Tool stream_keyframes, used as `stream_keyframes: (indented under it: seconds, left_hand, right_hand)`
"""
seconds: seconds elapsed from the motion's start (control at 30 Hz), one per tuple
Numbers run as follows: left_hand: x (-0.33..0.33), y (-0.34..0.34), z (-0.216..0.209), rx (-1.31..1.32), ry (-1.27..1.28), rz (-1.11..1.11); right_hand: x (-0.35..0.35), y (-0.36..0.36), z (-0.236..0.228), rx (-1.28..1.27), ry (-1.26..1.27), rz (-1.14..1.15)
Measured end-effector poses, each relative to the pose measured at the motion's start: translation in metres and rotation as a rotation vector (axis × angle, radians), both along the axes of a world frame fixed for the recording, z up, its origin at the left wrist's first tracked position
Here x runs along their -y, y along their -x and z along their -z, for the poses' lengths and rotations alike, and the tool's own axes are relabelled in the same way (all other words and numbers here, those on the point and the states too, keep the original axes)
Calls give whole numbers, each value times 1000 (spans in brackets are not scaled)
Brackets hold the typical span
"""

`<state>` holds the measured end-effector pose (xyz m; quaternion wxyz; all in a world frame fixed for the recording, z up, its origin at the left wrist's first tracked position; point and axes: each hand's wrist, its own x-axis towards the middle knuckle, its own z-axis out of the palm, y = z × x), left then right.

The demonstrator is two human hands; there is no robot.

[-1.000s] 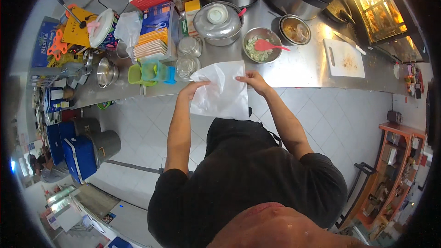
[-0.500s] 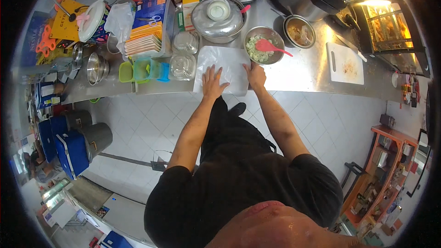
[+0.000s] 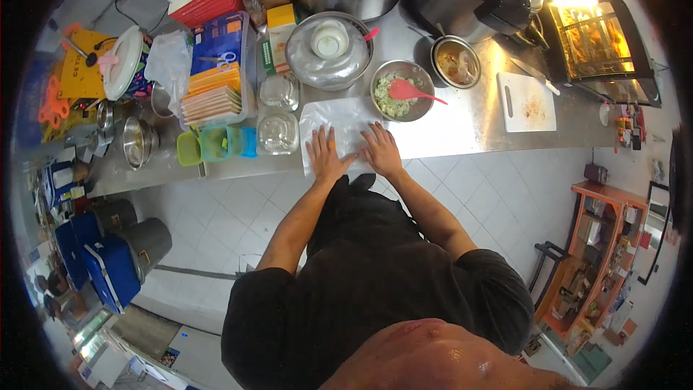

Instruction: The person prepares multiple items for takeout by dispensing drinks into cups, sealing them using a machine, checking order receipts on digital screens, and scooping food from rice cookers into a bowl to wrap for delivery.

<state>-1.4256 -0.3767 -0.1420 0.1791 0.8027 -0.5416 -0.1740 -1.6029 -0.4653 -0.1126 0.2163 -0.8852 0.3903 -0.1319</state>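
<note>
A thin white sheet (image 3: 339,113), paper or plastic, lies flat near the front edge of the steel counter, partly under a metal bowl. My left hand (image 3: 327,157) presses on its left part with fingers spread. Beside it, my right hand (image 3: 382,152) rests flat on the right part, fingers stretched forward; the thumbs nearly meet. Just beyond my right hand, the metal bowl (image 3: 429,110) holds a chopped pale-green and white mix (image 3: 390,103). A pink rice paddle (image 3: 413,90) leans in that bowl.
Two see-through plastic containers (image 3: 278,134) stand left of the sheet, near small coloured tubs (image 3: 216,143). Behind are a lidded pot (image 3: 328,65) and large cookers (image 3: 465,0). To the right are a small pot (image 3: 456,62), a cutting board (image 3: 525,117), a knife (image 3: 540,78) and a lit glass cabinet (image 3: 595,40).
My right hand has left the sheet's right edge beside the bowl and moved left, now flat near my left hand. The view has shifted slightly.
</note>
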Motion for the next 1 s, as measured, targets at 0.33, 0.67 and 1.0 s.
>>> stream_keyframes:
  seconds: [0.33, 0.67, 1.0]
  left_hand:
    - [177, -81, -162, 100, 406, -215]
    - [207, -83, -172, 204, 509, -216]
    - [147, 94, -31, -1606, 988, -1053]
  right_hand:
    - [153, 80, -75, -438, 230, 529]
    - [219, 95, -45, -482, -197, 281]
    - [241, 96, -82, -568, 386, -113]
